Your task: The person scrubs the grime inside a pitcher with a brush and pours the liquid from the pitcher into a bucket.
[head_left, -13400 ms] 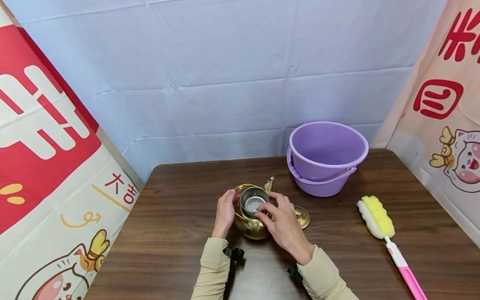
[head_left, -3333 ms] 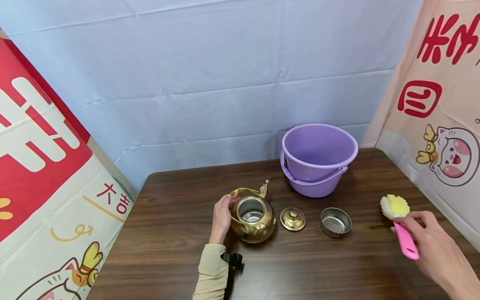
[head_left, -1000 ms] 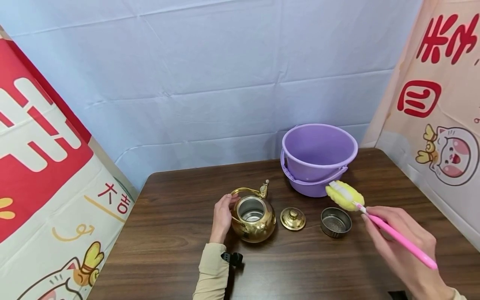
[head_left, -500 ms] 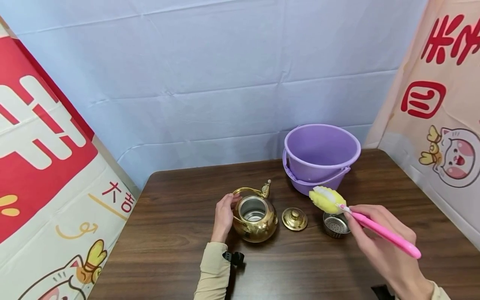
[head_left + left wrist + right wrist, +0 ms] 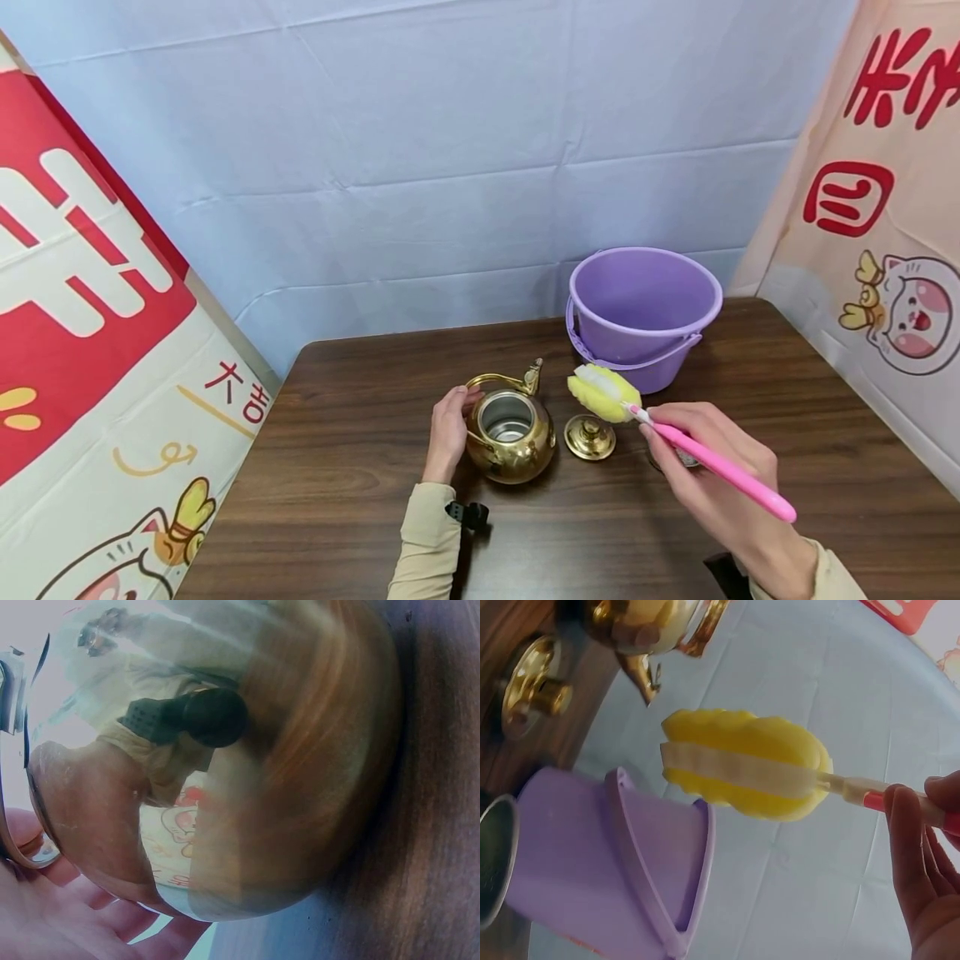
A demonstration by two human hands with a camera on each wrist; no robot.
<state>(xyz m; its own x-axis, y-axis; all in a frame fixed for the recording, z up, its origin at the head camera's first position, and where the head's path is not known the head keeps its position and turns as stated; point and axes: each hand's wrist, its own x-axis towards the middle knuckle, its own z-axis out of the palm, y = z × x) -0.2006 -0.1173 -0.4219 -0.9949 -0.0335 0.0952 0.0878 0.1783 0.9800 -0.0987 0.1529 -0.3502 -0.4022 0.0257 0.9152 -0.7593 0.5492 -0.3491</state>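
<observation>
An uncovered golden teapot [image 5: 511,442] stands on the table, its metal inside visible. The left hand [image 5: 447,433] lies against its left side near the handle; in the left wrist view the fingers [image 5: 90,919] rest along the shiny body [image 5: 262,765]. Held up by the right hand [image 5: 720,475] is a brush, its pink handle [image 5: 738,477] pinched between thumb and fingers. The brush's yellow and white sponge head [image 5: 604,392] hangs above and behind the golden lid [image 5: 589,437]. In the right wrist view the sponge [image 5: 742,765] touches nothing.
A purple bucket [image 5: 645,329] stands at the back right of the table. The metal strainer [image 5: 686,457] lies right of the lid, mostly hidden by the right hand. A light blue cloth [image 5: 450,167] hangs behind the table, printed cloths at both sides.
The right hand has carried the brush leftward from the table's right side, past the strainer, to above the lid. Earlier, the strainer left the teapot. The left hand has stayed at the teapot.
</observation>
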